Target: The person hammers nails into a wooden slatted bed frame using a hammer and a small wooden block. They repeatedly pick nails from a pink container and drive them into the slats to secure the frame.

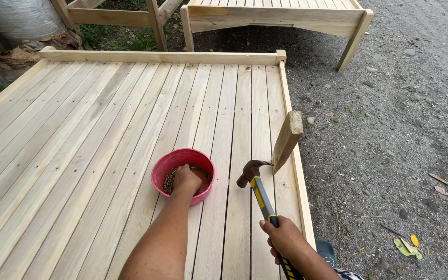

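While the left hand is sunk into the red bowl, its fingers are curled down among the nails; whether any nail is pinched cannot be told, since the fingertips are hidden. The bowl is set on the slatted deck, near its right side. A hammer is gripped by the right hand, which is closed fully round the yellow-and-black handle, low on the shaft. The hammer head is held just above the slats, right of the bowl and apart from it. A short wood block is seen tilted by the hammer's claw, over the deck's right edge rail. Gravel is spread to the right, and a second wooden frame is placed beyond.
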Available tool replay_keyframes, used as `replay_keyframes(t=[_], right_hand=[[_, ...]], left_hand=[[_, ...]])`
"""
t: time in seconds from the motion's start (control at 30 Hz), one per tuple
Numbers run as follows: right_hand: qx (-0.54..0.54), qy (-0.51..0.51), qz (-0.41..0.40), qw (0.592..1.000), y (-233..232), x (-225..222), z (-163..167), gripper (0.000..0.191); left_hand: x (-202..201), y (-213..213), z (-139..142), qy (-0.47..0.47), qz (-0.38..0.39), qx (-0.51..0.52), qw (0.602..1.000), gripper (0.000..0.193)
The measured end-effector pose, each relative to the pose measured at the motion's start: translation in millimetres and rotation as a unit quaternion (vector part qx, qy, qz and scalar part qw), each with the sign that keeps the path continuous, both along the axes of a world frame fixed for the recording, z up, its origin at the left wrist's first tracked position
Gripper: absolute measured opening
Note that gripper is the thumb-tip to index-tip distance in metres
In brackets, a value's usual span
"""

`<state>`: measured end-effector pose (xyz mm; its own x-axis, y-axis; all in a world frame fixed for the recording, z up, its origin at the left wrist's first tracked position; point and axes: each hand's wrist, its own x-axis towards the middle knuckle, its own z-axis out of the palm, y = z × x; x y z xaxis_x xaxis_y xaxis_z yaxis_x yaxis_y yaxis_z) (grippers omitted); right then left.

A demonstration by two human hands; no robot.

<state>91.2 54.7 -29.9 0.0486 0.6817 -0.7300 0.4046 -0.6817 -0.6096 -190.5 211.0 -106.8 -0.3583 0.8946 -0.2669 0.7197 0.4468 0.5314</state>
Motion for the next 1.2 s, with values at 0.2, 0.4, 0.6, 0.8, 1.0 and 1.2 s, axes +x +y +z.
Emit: replay_keyframes(t=[0.2,0.4,0.6,0.8,1.0,1.2], right_hand=[[-0.03,-0.006,-0.001,1.0,1,14,-17,0.033],[-0.031,-0.019,0.012,0.999,10,7,-12,0.035],[0.02,-0.158,0.168,0.973,27,0,-7,0.039],[0.055,-0.284,0.294,0.911,36,13,-5,0.038],[0.062,-0.283,0.283,0.914,42,25,-5,0.037],[0.093,-0.293,0.282,0.909,43,39,-10,0.038]], left_hand=[[24,2,17,0.068,-0.042,-0.058,0.995,0.063],[24,3,20,0.104,-0.045,-0.06,0.992,0.042],[14,10,2,0.119,-0.094,-0.03,0.988,0.029],[7,16,-18,0.115,-0.115,-0.004,0.987,0.03],[-18,22,-47,0.006,-0.073,0.013,0.997,0.019],[-40,35,-68,-0.299,0.055,0.025,0.953,0.008]])
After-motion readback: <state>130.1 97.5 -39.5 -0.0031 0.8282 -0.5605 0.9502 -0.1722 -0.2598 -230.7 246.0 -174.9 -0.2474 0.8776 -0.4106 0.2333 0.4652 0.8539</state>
